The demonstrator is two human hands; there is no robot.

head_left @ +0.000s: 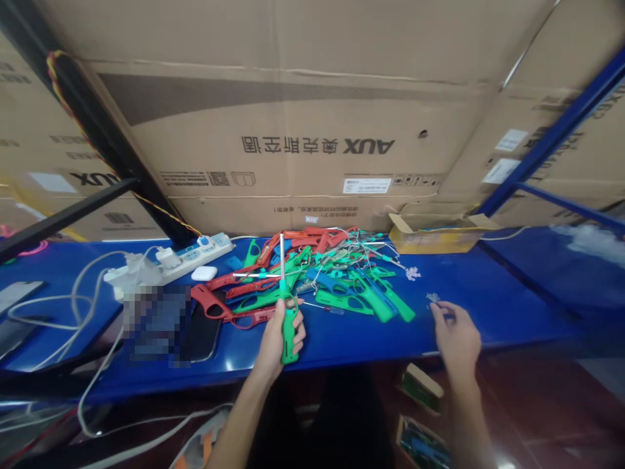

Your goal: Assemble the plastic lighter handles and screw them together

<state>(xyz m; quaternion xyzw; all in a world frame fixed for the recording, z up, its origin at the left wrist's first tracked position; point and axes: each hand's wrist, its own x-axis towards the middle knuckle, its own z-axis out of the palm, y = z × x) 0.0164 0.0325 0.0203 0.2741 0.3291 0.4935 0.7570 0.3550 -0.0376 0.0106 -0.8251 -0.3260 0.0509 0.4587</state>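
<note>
Against a backdrop of large brown cardboard cartons [312, 85] with upside-down black print: a long blue worktop [342, 345]. Mid-worktop, toward the far edge, a tangled heap [342, 283] of red, green and blue gun-shaped plastic shells, metal rods and thin wires. Open yellow cardboard box [439, 243] at the far edge, right of the heap; white plastic power strip [188, 257] with plugs, left of it.

Left hand [273, 335]: over the near edge, fingers wrapped round one handle. Right hand [459, 332]: toward the worktop's right end, thumb and forefinger nearly together at a small pile; cannot tell whether anything is pinched.

Step in hand, as I judge it: picking at small parts while one piece is held ready. Next move calls for a fine fingertip pinch and a steady left hand.

Held piece: slim green plastic gun-shaped piece [289, 332], roughly upright, silvery metal rod [282, 257] pointing up from a green collar. Whether the shell is fully closed, cannot tell.

Smallest: pale pinkish cluster of bits [413, 273] near the heap's right end; greyish pile of tiny pieces [432, 297] at the right fingertips.
</note>
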